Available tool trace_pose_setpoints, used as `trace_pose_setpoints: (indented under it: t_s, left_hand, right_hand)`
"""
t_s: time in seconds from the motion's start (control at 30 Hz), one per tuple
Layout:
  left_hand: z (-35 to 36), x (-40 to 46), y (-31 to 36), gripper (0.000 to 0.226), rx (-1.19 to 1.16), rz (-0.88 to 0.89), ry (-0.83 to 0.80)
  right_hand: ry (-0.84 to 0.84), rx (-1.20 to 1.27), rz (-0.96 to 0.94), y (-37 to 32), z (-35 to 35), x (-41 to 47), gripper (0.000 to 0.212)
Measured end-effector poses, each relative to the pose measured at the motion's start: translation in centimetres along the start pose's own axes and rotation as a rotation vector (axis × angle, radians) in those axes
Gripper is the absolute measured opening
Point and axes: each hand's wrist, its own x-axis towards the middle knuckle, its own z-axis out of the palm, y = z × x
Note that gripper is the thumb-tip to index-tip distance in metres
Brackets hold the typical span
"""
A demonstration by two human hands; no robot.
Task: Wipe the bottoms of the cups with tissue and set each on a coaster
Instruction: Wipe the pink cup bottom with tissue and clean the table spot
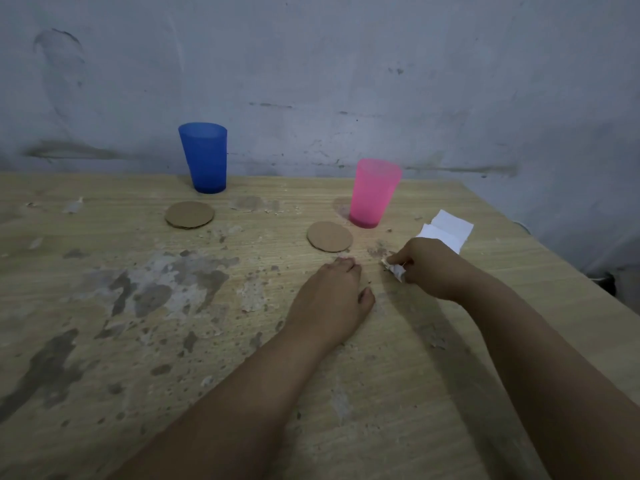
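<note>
A scuffed grey wall [346, 64] backs a worn wooden bench [104, 341]. The blue cup [203, 157] stands far left and the pink cup [374, 192] right of centre, each upright on bare wood just beyond its own cardboard coaster [189, 214] [329, 236]. The right hand [429, 268] pinches a crumpled tissue [394, 270]; spare folded tissue [446, 230] lies beyond it. The left hand [332, 292] rests on the bench, fingers relaxed, holding nothing. Recommended: lift the pink cup with the left hand, tilt its base toward the tissue, wipe the full underside, then centre it on the near coaster.
</note>
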Motion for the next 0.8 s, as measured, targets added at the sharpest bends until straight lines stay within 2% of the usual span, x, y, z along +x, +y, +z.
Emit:
trace_pose_setpoints:
  t_s: [0.17, 0.47, 0.57, 0.67, 0.8]
  left_hand:
    - [0.0, 0.0, 0.0, 0.053, 0.014, 0.006, -0.004]
    - [0.1, 0.1, 0.1, 0.055, 0.051, 0.018, -0.019]
    - [0.1, 0.1, 0.1, 0.055, 0.056, 0.016, -0.016]
    - [0.1, 0.1, 0.1, 0.055, 0.052, 0.010, -0.012]
    - [0.0, 0.1, 0.0, 0.054, 0.044, 0.006, -0.006]
  right_hand:
    - [0.145, 0.086, -0.064, 0.2, 0.9, -0.2, 0.024]
    - [0.304, 0.194, -0.074, -0.6, 2.4, 0.4, 0.025]
    - [0.365, 0.160, -0.088, -0.9, 3.0, 0.8, 0.022]
    - [0.370, 0.103, -0.050, -1.0, 3.3, 1.5, 0.018]
    - [0.320, 0.037, 0.076, -1.4, 3.3, 2.7, 0.024]
